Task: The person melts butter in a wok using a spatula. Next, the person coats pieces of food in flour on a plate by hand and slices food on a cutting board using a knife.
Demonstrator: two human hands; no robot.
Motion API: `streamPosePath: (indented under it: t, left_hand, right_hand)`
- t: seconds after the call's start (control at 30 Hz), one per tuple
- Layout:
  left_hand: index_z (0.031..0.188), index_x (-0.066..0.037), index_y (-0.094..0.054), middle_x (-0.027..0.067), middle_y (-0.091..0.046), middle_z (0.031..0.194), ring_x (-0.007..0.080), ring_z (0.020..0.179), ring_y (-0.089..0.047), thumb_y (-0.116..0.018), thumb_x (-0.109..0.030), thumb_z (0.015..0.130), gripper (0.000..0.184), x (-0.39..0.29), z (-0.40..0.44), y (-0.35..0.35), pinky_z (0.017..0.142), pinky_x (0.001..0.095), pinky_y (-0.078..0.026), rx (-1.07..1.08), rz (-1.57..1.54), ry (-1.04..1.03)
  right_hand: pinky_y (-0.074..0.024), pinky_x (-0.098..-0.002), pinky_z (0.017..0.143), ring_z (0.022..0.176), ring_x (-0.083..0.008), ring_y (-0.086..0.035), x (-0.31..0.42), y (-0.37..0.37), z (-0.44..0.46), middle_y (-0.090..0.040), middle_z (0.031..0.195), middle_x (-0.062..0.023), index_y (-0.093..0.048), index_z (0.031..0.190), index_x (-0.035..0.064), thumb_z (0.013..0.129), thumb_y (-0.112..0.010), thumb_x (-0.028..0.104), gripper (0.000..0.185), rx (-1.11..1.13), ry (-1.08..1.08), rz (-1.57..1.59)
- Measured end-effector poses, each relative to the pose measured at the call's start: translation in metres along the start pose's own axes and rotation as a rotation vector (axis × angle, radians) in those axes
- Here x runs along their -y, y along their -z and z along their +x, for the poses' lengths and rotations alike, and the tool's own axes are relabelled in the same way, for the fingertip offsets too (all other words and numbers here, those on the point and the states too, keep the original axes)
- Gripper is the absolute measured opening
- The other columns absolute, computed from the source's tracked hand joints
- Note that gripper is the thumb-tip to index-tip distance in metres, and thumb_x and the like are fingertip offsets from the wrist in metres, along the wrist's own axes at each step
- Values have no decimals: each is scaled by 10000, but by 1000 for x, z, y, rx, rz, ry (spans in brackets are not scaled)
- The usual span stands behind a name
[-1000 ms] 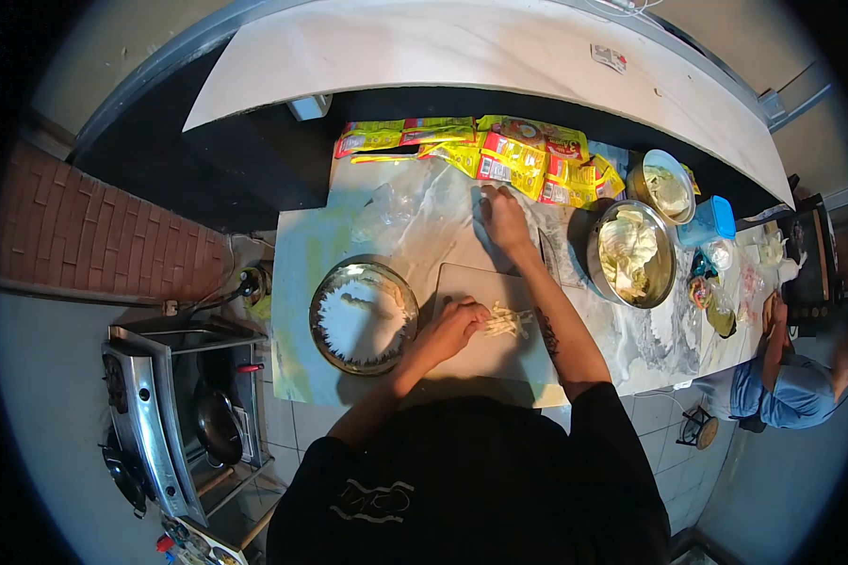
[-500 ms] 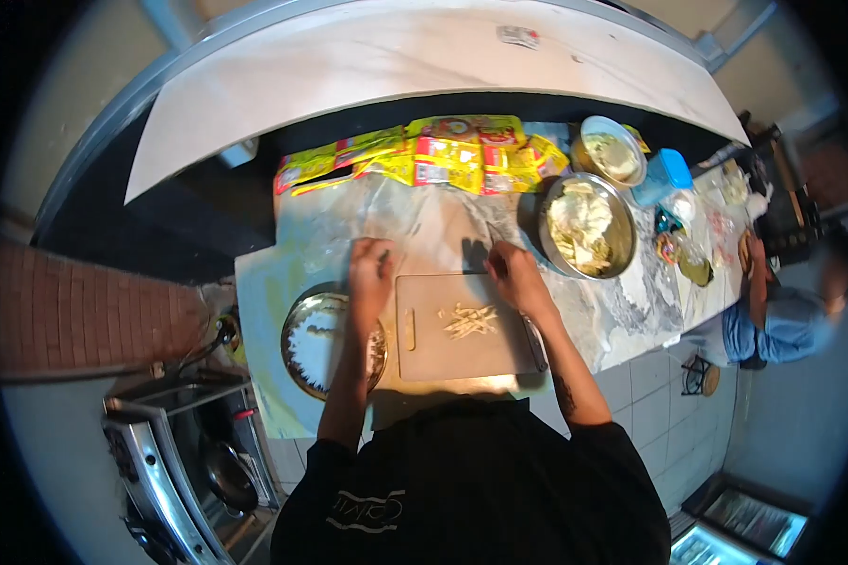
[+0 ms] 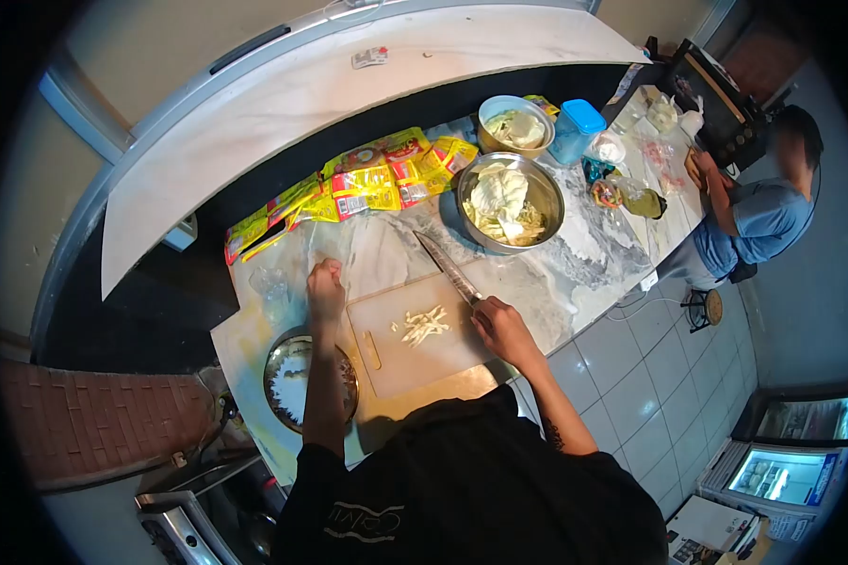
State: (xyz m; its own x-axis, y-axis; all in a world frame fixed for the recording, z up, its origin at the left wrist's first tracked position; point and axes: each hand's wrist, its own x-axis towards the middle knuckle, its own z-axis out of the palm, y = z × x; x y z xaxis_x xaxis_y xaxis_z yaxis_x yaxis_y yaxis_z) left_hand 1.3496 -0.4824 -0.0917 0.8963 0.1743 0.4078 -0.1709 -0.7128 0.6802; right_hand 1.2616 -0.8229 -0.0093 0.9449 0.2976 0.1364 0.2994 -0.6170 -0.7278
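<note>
My right hand (image 3: 501,328) grips a kitchen knife (image 3: 450,269) by its handle, at the right edge of the cutting board (image 3: 396,372). The blade points away from me, up and left, over the countertop. Pale, thin-cut strips (image 3: 426,326) lie in a small pile on the board. My left hand (image 3: 326,281) is closed above the counter, just past the board's far left corner; whatever its fingers hold, if anything, is hidden. Below my left forearm sits a round metal dish (image 3: 350,391) with white contents, partly covered by the arm.
Yellow packets (image 3: 367,188) line the back of the counter. A steel bowl of cabbage (image 3: 554,221), a second bowl (image 3: 488,135) and a blue-lidded container (image 3: 575,132) stand at back right. A person (image 3: 758,221) works at the counter's far right end.
My right hand has taken hold of the knife, which lay at the board's right side, and raised its blade. My left hand stays near the board's left side. The view has turned right.
</note>
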Motion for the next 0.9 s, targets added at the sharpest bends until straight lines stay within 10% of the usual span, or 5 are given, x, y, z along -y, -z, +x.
streamPosePath:
  t: [0.53,0.73,0.9]
  left_hand:
    - [1034,-23,-617,142,-611,898,288,808,-611,-647,-72,830,212,-124,-109,14,723,360,-488,327,-171,179]
    - [1338,-39,-437,218,-371,1360,404,1247,-367,-711,-236,801,635,-137,-124,11,1032,459,-322,297,7,-5]
    - [1366,-33,-400,220,-326,1413,403,1289,-342,-757,-317,747,769,-151,-132,-5,1061,481,-283,283,57,29]
  right_hand:
    - [-429,-454,766,869,-382,-505,-13,-20,-36,-513,958,-199,-529,1042,-10,789,-678,84,307,-170,-109,-168]
    - [-410,-492,747,857,-399,-508,-35,-33,-25,-515,930,-225,-449,948,-28,810,-596,34,211,-50,-83,-369]
    - [-409,-502,706,788,-442,-507,-30,-10,-33,-506,890,-260,-438,962,-37,851,-584,49,202,-65,-126,-199]
